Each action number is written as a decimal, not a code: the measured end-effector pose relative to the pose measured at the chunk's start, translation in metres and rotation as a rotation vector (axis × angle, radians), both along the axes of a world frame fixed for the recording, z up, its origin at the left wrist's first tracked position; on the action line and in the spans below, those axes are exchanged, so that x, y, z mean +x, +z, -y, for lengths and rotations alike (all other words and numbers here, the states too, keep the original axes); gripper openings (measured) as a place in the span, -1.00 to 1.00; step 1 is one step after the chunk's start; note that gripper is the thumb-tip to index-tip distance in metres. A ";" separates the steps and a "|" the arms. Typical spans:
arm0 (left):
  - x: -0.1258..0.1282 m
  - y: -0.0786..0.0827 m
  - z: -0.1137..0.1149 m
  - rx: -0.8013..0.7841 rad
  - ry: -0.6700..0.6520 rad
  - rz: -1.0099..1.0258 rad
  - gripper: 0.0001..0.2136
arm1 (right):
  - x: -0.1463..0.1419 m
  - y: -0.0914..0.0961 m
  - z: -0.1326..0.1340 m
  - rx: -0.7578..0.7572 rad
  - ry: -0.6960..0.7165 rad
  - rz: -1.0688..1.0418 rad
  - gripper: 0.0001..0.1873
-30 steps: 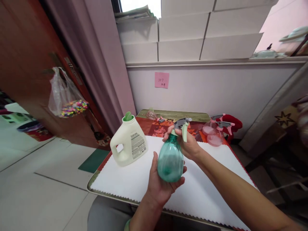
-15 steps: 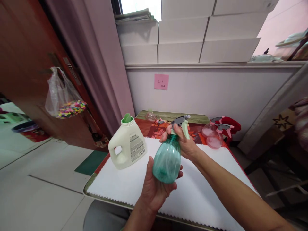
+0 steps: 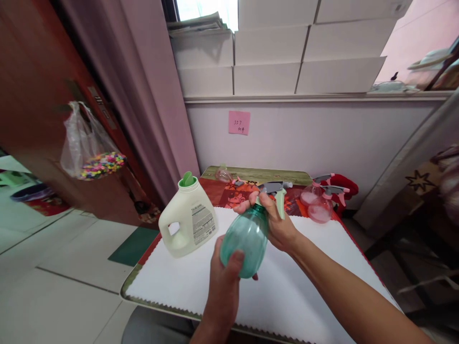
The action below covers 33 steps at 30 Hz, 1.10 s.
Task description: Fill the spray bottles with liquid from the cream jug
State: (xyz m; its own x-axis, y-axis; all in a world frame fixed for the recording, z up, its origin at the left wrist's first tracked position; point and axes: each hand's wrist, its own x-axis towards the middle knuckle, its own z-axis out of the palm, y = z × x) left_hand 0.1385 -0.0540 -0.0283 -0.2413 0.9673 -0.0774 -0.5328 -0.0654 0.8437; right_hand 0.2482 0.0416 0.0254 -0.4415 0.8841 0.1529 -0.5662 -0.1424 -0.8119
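Note:
A translucent green spray bottle point(image 3: 248, 234) is held tilted above the white table cover, its grey-and-pale-green trigger head point(image 3: 275, 188) pointing right. My left hand point(image 3: 224, 277) wraps round the lower body, thumb across the front. My right hand point(image 3: 274, 217) is closed round the neck and collar just under the trigger head. To the left stands a cream jug point(image 3: 190, 220) with a handle; something green point(image 3: 187, 178) sits in its mouth. Whether the trigger head is fully seated cannot be seen, as my right fingers cover the collar.
Two pink spray bottles point(image 3: 320, 210) stand at the table's right back. Another clear pinkish bottle point(image 3: 224, 175) lies at the back left. A white scalloped cover point(image 3: 172, 286) lies on the table. A bag of colourful pieces point(image 3: 102, 165) hangs from the door at left.
My left hand has shifted its grip, with the thumb now across the bottle's front. The bottle leans more, its base moving left, and the trigger head has turned slightly.

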 end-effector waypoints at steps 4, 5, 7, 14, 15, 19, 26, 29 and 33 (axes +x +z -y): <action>0.007 -0.004 -0.003 0.241 0.517 -0.464 -0.22 | -0.011 0.003 0.010 -0.066 -0.149 -0.009 -0.59; 0.007 -0.007 -0.004 0.290 0.585 -0.523 -0.22 | -0.013 0.004 0.013 -0.080 -0.191 -0.012 -0.60; 0.007 -0.012 -0.004 0.353 0.591 -0.620 -0.27 | -0.018 0.005 0.016 -0.089 -0.252 -0.013 -0.62; 0.005 -0.008 0.001 0.297 0.248 -0.138 -0.09 | -0.015 0.005 0.010 0.105 -0.288 0.005 -0.67; 0.006 -0.002 0.001 0.196 0.175 0.023 -0.17 | -0.014 0.005 0.009 0.137 -0.286 -0.005 -0.69; 0.002 0.012 -0.003 -0.120 -0.271 0.452 -0.27 | -0.011 0.003 0.009 0.248 -0.239 -0.019 -0.72; 0.000 -0.009 -0.003 -0.281 -0.460 0.361 -0.18 | -0.003 -0.013 0.010 0.204 -0.134 0.013 -0.69; 0.003 -0.019 0.000 -0.249 -0.168 0.180 -0.27 | -0.001 -0.018 0.009 0.147 -0.187 0.084 -0.68; -0.001 -0.032 0.000 0.110 0.221 -0.373 -0.33 | -0.004 -0.014 0.010 -0.001 -0.216 0.084 -0.65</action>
State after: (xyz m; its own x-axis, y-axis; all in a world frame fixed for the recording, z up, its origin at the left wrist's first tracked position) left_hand 0.1371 -0.0535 -0.0604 -0.4353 0.8869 0.1546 -0.1563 -0.2436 0.9572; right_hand 0.2443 0.0320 0.0112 -0.2534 0.9596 0.1222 -0.5140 -0.0265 -0.8574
